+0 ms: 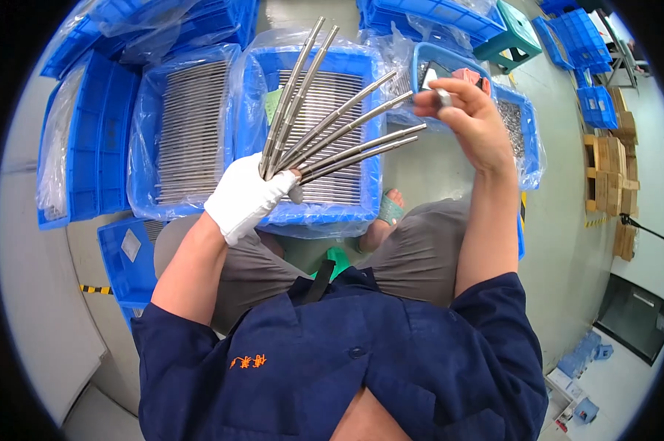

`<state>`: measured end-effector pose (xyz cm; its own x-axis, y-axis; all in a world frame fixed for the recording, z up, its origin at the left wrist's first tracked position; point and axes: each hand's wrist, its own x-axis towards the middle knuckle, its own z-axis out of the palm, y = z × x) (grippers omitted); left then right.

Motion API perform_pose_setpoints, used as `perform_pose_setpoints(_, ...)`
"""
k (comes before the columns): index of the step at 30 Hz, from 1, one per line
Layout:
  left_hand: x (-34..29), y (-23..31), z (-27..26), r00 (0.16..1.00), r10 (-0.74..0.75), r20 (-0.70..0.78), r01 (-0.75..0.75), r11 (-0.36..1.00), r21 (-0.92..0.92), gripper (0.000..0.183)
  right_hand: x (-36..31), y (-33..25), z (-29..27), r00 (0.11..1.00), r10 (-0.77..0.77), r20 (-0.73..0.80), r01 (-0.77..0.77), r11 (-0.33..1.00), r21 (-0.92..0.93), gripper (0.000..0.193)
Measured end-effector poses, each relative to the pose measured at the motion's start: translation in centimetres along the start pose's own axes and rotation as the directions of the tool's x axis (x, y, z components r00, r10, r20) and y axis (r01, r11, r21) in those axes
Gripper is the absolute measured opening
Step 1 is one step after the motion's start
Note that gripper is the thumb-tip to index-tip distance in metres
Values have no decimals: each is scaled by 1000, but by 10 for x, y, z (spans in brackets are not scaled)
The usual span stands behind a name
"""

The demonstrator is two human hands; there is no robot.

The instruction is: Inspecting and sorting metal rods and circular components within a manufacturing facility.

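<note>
My left hand point(245, 192), in a white glove with fingertips bare, is closed around several metal rods point(318, 123). They fan out up and to the right above a blue crate. My bare right hand point(473, 117) is raised just right of the rods' far ends, thumb and fingers pinched together. A small silvery piece point(443, 98) shows between its fingers, somewhat blurred, so its exact kind is unclear. Beneath the held rods, more metal rods point(332, 192) lie side by side in the plastic-lined blue crate point(313, 214).
Left of that crate stands another lined crate point(137, 173) with stacked rods point(192, 132). Beyond my right hand are a blue bin point(418, 59) with a red item point(470, 76) and a lined crate of small metal parts point(511, 125). A green stool point(510, 40) stands farther back.
</note>
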<state>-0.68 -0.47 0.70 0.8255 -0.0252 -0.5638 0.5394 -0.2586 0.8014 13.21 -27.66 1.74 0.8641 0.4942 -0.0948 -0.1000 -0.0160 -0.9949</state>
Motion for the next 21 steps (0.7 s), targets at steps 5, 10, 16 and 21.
perform_pose_setpoints(5,-1,0,3,998,30,48,-29,999,-13,20,6,15,0,966,-98,239,56,983,177,37)
perform_pose_setpoints(10,0,-4,4,997,58,45,-59,998,12,19,0,11,11,959,-9,283,1,1000,28,35)
perform_pose_setpoints(16,4,-8,7,994,100,33,-102,992,69,20,-1,4,11,971,-13,240,10,1000,11,31)
perform_pose_setpoints(21,5,-10,11,991,129,39,-132,987,89,20,8,13,-3,979,12,204,-42,989,144,31)
